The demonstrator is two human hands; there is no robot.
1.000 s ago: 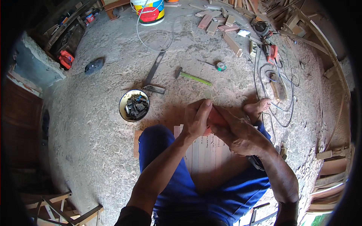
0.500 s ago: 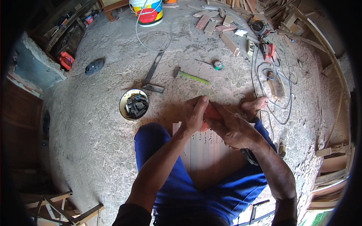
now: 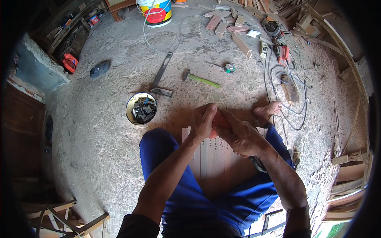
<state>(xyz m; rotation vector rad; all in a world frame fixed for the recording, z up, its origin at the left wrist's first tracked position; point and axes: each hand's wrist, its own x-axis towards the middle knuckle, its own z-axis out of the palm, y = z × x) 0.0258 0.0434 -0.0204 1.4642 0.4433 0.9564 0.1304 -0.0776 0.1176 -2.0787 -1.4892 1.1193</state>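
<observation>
Okay, remotely I see left hand [image 3: 203,122] and right hand [image 3: 245,139] together, clamped round a red tool [image 3: 219,120] over wooden strips [image 3: 216,162] (contact hidden); dark marks [image 3: 216,144] already dot several, so partway, I'd judge; remainder unclear.

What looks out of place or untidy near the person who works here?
A long dark electric cable lies in loose, untidy loops on the rough grey floor at right, passing close to a bare foot. This looks odd because it could perhaps catch that foot. I see nothing clearly damaged.
</observation>
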